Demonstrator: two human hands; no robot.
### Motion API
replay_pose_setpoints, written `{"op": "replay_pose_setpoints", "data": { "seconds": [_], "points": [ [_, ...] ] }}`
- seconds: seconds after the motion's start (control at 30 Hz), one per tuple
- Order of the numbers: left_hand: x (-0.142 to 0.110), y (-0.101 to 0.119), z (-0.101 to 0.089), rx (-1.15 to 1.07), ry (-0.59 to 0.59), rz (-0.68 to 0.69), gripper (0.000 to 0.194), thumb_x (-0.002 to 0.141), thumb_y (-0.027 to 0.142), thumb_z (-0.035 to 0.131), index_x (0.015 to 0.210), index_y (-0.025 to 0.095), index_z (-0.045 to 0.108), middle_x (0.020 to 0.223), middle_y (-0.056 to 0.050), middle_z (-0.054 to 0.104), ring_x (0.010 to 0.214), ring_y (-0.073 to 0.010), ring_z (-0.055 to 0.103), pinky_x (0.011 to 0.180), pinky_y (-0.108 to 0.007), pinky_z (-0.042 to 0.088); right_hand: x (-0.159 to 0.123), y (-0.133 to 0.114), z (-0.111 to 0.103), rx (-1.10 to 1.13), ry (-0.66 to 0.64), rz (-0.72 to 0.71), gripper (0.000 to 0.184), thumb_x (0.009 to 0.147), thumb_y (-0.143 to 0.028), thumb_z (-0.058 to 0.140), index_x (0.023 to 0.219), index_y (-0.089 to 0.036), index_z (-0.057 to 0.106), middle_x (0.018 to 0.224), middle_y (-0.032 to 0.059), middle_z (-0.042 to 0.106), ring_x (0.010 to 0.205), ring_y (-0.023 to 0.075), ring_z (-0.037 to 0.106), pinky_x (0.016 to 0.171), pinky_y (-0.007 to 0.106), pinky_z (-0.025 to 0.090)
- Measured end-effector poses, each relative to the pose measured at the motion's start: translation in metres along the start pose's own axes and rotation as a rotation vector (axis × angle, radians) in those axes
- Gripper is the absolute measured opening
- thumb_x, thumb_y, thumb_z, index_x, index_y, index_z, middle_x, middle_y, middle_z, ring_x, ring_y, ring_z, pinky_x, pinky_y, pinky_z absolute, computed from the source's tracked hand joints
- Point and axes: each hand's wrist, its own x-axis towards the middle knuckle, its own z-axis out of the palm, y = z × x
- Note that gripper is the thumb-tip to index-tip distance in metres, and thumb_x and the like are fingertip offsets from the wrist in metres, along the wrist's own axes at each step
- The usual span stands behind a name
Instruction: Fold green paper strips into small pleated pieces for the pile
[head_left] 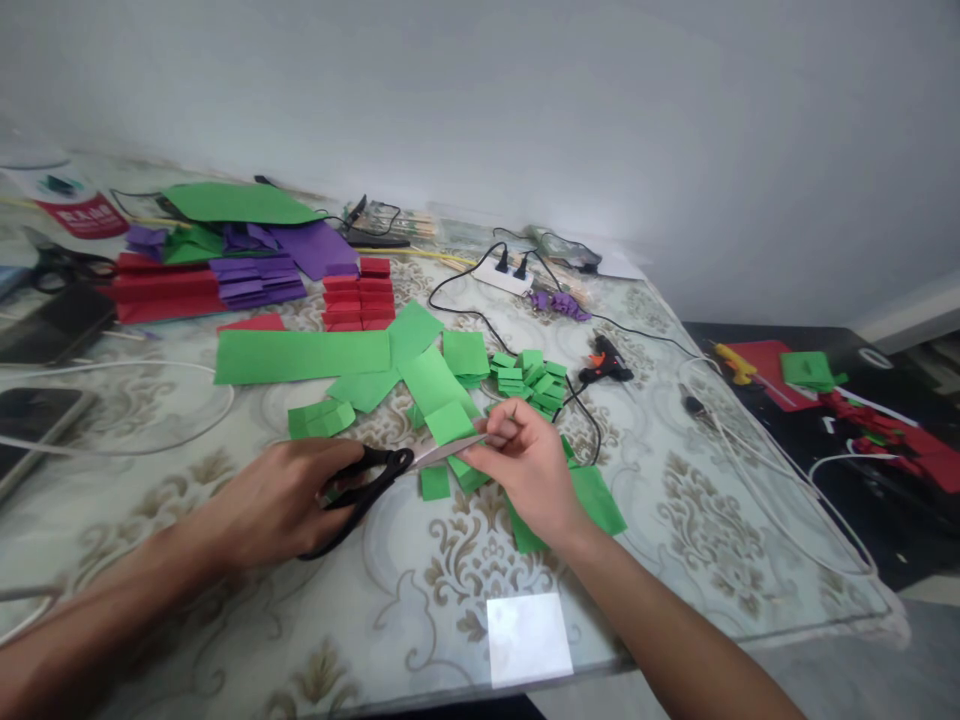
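My left hand (289, 495) grips the black handles of a pair of scissors (367, 490), whose blades point right across a green paper strip (439, 390). The end of that strip lies over the blades. At the blade tips, my right hand (529, 465) pinches the edge of the green paper between thumb and fingers. Close to the blades lie a small green square (435, 484) and a larger green piece (600, 500), partly under my right hand. Behind my right hand sits a heap of small folded green pieces (529, 378).
Folded red paper (358, 298), purple paper (259, 280) and a long green strip (300, 355) lie back left. A glue gun (606, 360) and a power strip (502, 272) with cords stand behind. A white square (529, 640) is near the front edge; phones (37, 430) lie left.
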Motion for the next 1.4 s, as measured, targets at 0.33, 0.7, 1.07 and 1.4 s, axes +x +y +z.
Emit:
{"op": "replay_pose_setpoints", "data": {
  "seconds": [0.33, 0.7, 1.07, 1.4],
  "points": [
    [-0.0012, -0.0021, 0.0009, -0.034, 0.04, 0.031, 0.011, 0.091, 0.024, 0.054, 0.08, 0.022, 0.056, 0.071, -0.002, 0.064, 0.062, -0.0197, 0.06, 0.059, -0.03, 0.038, -0.0014, -0.0013, 0.0011, -0.01, 0.003, 0.002, 0.044, 0.065, -0.03, 0.095, 0.077, -0.023, 0.053, 0.074, -0.0055, 0.064, 0.066, 0.0122, 0.06, 0.065, 0.026, 0.052],
    [0.0003, 0.0003, 0.0003, -0.024, 0.021, 0.0, 0.014, 0.092, 0.025, 0.051, 0.079, 0.022, 0.055, 0.069, -0.002, 0.064, 0.06, -0.0194, 0.06, 0.058, -0.029, 0.037, -0.0014, -0.0009, 0.001, -0.041, 0.008, -0.004, 0.045, 0.065, -0.033, 0.095, 0.078, -0.024, 0.053, 0.071, -0.0064, 0.06, 0.065, 0.0127, 0.058, 0.063, 0.027, 0.052],
    [0.0003, -0.001, 0.0009, -0.02, 0.026, 0.001, 0.018, 0.094, 0.028, 0.048, 0.081, 0.021, 0.058, 0.07, -0.003, 0.066, 0.06, -0.0186, 0.061, 0.057, -0.029, 0.038, -0.001, -0.0012, 0.0011, -0.031, 0.02, 0.009, 0.047, 0.064, -0.034, 0.096, 0.078, -0.023, 0.053, 0.071, -0.0059, 0.06, 0.066, 0.0127, 0.059, 0.063, 0.026, 0.052],
    [0.0002, -0.0012, 0.0013, -0.013, 0.003, -0.002, 0.022, 0.096, 0.03, 0.045, 0.083, 0.02, 0.059, 0.069, -0.003, 0.066, 0.058, -0.0175, 0.059, 0.056, -0.029, 0.037, -0.0013, -0.0006, 0.0009, -0.035, 0.012, 0.009, 0.047, 0.065, -0.034, 0.096, 0.078, -0.023, 0.052, 0.072, -0.0065, 0.06, 0.066, 0.0119, 0.059, 0.063, 0.025, 0.052]
  ]
}}
